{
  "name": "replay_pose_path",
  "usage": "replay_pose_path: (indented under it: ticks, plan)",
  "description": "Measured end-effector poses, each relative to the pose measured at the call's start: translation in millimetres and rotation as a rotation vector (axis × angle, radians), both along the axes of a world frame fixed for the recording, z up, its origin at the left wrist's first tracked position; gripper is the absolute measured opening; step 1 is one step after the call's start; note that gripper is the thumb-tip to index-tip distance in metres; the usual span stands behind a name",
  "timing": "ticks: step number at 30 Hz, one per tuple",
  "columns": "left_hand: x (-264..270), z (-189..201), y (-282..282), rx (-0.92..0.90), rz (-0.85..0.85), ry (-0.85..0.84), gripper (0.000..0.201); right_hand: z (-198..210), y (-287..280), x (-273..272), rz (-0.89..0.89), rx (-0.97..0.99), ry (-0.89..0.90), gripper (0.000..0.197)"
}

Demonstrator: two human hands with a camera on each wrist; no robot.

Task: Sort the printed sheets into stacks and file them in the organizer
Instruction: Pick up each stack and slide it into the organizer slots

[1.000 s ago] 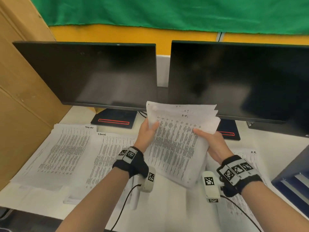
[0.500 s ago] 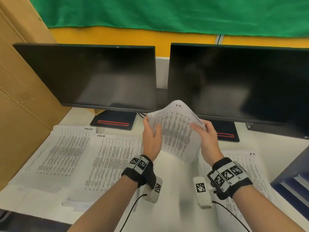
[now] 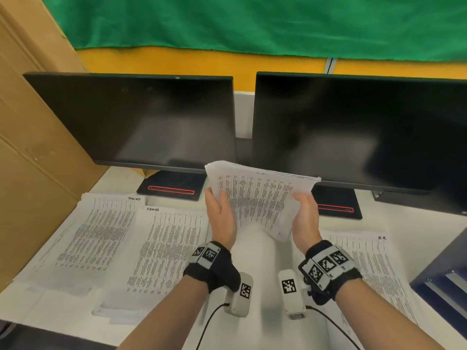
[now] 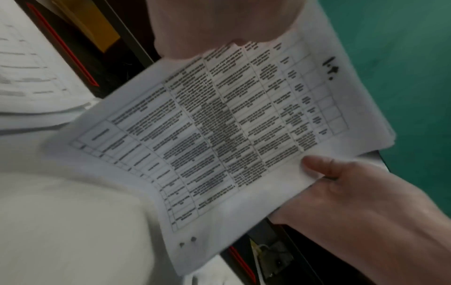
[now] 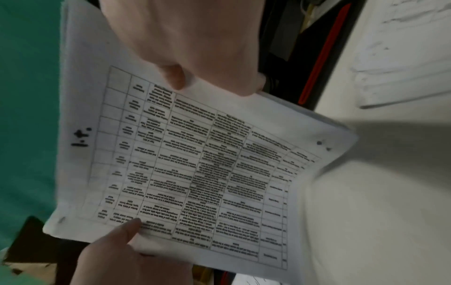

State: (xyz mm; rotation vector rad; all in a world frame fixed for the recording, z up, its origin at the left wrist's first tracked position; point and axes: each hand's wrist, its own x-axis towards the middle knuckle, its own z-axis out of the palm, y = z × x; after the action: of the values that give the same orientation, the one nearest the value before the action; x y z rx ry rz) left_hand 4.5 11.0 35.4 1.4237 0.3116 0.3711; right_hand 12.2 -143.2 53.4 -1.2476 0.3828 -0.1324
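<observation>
A bundle of printed table sheets stands on edge over the white desk, in front of the gap between two monitors. My left hand grips its left side and my right hand grips its right side, each with the thumb on the printed face. The left wrist view shows the bundle bowed, with a handwritten mark at its top corner. Three flat stacks lie on the desk: far left, beside it, and at the right. A dark blue organizer sits at the right edge.
Two dark monitors stand behind the bundle on black bases with red strips. A cardboard wall closes off the left side. Cables run from the wrist cameras toward the desk's front edge.
The loosely fanned sheets have been gathered into one even bundle. Both hands shifted forward and now hold it by its two sides, turned more upright.
</observation>
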Motion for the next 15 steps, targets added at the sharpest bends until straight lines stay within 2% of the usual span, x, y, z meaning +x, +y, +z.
replay_pose_path:
  ticks: [3, 7, 12, 15]
  plan:
    - [-8.1, -16.9, -4.7, 0.076, 0.035, 0.028, 0.016, -13.0, 3.1, -6.0, 0.01, 0.012, 0.031, 0.02]
    - [-8.8, -40.5, -5.0, 0.153, -0.003, 0.167, 0.016, -27.5, 4.5, -5.8, 0.038, -0.028, 0.145, 0.029]
    - [-2.7, -51.5, 4.9, 0.261, -0.096, 0.285, 0.03, -48.2, 5.7, -6.6, 0.135, -0.134, 0.264, 0.034]
    - [2.0, -53.1, 7.3, 0.385, -0.146, 0.268, 0.025, -49.7, 2.6, -17.3, 0.061, -0.176, 0.273, 0.037]
